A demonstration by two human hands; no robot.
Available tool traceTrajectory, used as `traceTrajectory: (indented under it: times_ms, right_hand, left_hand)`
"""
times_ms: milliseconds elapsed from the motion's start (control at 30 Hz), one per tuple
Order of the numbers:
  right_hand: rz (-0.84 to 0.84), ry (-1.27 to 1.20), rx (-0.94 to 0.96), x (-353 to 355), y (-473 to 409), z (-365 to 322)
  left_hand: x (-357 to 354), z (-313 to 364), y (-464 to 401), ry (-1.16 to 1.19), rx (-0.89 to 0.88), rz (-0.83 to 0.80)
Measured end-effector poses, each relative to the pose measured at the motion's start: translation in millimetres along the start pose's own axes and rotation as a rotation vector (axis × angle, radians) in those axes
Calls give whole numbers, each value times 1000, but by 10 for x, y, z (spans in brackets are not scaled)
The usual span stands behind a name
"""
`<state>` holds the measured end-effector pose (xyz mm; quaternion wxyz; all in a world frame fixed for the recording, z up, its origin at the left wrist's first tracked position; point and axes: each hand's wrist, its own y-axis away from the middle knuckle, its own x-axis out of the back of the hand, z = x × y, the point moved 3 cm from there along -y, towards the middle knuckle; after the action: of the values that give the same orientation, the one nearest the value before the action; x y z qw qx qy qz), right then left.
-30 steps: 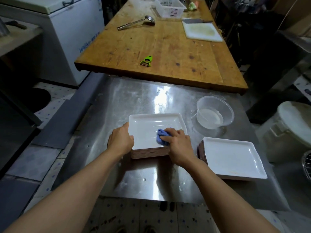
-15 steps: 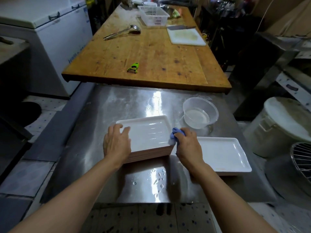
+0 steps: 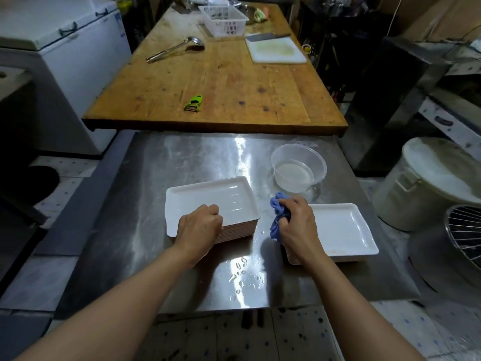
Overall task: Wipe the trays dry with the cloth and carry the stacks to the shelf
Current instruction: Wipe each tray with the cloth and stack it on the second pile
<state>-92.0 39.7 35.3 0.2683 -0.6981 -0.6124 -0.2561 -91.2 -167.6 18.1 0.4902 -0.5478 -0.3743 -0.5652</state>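
White tray stack [image 3: 208, 199] lies long-side across, left hand [image 3: 199, 226] gripping it; right hand [image 3: 296, 225] clutches cloth [image 3: 277, 213].

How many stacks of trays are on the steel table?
2. The left stack lies under the left hand; the right stack lies beside the right hand, which holds the cloth.

Glossy white trays [image 3: 208, 201] — wet, shiny steel table [image 3: 161, 178].
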Motion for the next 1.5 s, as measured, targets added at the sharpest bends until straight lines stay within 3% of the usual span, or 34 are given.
traceTrajectory:
  times_ms: [200, 400, 567, 767, 867, 1067, 1200, 1400, 1500]
  right_hand:
    - [65, -75, -52, 71, -17, -155]
    - [113, -190, -17, 191, -2, -423]
    - [254, -232, 88, 426, -72, -769]
    - [381, -270, 386, 652, -116, -1474]
    - [348, -174, 545, 604, -154, -1764]
    - [392, 65, 661, 435, -209, -1999]
    - [253, 60, 743, 317, -279, -2123]
    - [246, 113, 762, 319, -283, -2050]
    - [258, 71, 664, 361, -337, -1841]
  left_hand:
    - [374, 0, -20, 119, -73, 218]
    - [648, -42, -218, 180, -5, 264]
    - [1049, -88, -224, 600, 110, 441]
    - [1304, -160, -203, 1130, 269, 374]
    - [1341, -143, -157, 1331, 305, 356]
    - [1456, -131, -84, 1372, 281, 359]
    - [1517, -107, -68, 1348, 275, 375]
    - [1490, -135, -3, 1424, 324, 386]
    - [1510, -130, 24, 1500, 331, 397]
